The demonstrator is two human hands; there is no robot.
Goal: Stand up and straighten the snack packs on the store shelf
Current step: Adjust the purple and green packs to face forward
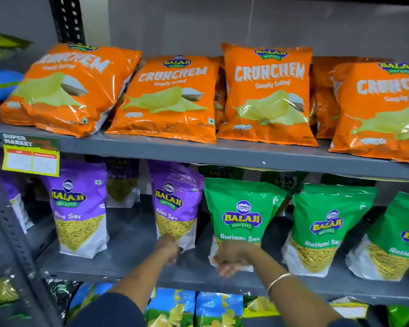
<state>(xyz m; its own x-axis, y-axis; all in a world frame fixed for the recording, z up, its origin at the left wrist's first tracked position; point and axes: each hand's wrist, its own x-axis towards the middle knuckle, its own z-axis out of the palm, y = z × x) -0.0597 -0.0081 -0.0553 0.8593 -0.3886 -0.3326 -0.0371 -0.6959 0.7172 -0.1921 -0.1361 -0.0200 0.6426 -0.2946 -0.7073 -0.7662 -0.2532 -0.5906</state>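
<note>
On the middle shelf [132,267] stand purple Aloo Sev packs and green Ratlami Sev packs. My left hand [169,247] touches the bottom of the second purple pack [175,204], which leans slightly left. My right hand [232,258] grips the lower edge of the first green pack [240,213], which stands upright. Another purple pack [79,208] stands to the left. Two more green packs [326,230] [392,244] lean to the right. Both hands are blurred.
Orange Crunchem chip bags [172,95] lean back along the top shelf [222,154]. A yellow price tag [31,159] hangs at its left edge. A perforated grey upright [7,223] stands at left. Blue and green packs [194,308] fill the shelf below.
</note>
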